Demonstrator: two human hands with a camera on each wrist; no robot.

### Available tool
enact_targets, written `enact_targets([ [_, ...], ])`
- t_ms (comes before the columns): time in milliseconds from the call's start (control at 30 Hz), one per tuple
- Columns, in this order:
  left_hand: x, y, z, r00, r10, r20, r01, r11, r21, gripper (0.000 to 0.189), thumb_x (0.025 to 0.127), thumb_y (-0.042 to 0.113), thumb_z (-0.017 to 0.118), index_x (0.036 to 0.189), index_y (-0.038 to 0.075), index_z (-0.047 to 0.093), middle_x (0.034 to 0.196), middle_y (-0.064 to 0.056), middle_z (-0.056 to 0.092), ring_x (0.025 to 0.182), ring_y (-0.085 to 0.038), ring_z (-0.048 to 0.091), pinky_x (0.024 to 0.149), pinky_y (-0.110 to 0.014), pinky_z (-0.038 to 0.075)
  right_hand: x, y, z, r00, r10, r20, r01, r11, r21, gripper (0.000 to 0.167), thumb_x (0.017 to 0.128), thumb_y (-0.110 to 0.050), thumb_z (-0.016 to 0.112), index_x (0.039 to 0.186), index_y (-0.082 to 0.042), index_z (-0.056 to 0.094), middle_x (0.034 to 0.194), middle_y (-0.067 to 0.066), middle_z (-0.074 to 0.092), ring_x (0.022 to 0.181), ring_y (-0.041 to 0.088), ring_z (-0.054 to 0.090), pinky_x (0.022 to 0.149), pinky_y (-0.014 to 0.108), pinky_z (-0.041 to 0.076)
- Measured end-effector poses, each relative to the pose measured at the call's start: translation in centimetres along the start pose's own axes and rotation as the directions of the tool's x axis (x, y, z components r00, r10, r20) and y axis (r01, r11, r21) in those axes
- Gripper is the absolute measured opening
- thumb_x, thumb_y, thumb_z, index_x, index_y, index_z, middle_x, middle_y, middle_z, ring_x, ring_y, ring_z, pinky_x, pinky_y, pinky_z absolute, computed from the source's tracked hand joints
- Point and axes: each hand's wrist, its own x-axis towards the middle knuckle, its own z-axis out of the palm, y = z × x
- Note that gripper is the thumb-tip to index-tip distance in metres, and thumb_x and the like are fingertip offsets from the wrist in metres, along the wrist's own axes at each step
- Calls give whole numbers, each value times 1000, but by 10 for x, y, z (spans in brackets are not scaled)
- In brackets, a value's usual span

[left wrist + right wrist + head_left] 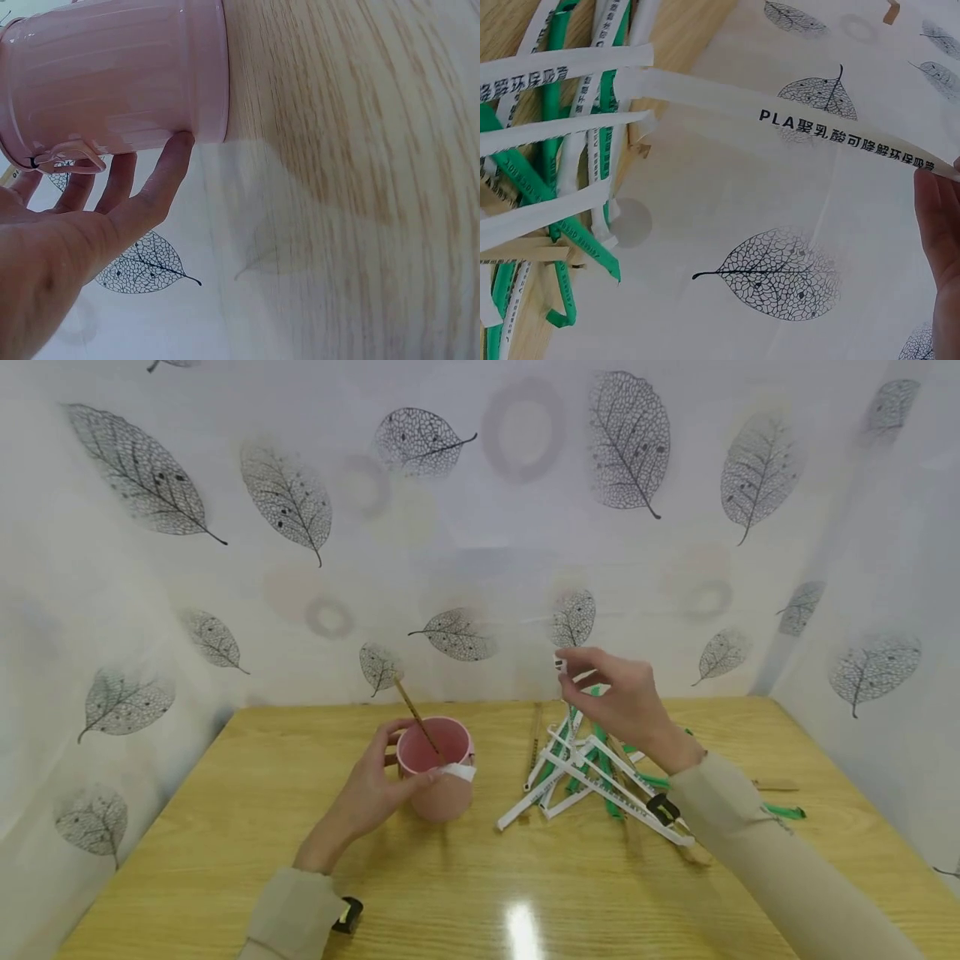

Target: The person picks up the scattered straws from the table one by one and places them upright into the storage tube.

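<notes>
Here, right fingers [594, 658] pinching a slim white wrapper [832, 133], left fingers [166, 174] curved around a pink pail [440, 803].

Narrow gap between pink bucket [438, 797] and straw pile [592, 778]; brown straw [417, 716] juts up

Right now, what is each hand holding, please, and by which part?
The right hand pinches a white wrapper near one end; the left hand grips the pink bucket's side.
</notes>
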Motion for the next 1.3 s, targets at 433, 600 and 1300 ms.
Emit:
enact_targets([
  [433, 2, 0, 1, 1000, 16, -12, -16, 1000, -5, 75, 89, 40, 79, 149, 24, 38, 145, -15, 52, 124, -39, 59, 96, -50, 57, 42, -19, 8, 981, 95, -167, -56, 974, 220, 34, 82, 13, 76, 115, 6, 70, 95, 20, 76, 87, 1, 72, 72, 20, 62],
  [600, 1, -1, 2, 1000, -2, 1, 2, 1000, -17, 75, 89, 42, 79, 148, 26, 38, 146, -13, 51, 125, -38, 58, 95, -49, 57, 61, -32, 15, 974, 118, -194, -55, 951, 303, 33, 83, 11, 77, 115, 10, 69, 95, 24, 75, 86, 6, 74, 71, 25, 63],
  [1300, 0, 1, 0, 1000, -27, 0, 27, 1000, -3, 75, 89, 41, 79, 149, 25, 37, 147, -14, 51, 127, -38, 57, 98, -51, 55, 82, -50, 65, 985, 17, -174, 44, 939, 342, 32, 81, 15, 76, 111, 11, 69, 96, 24, 76, 81, 26, 76, 67, 30, 64],
])
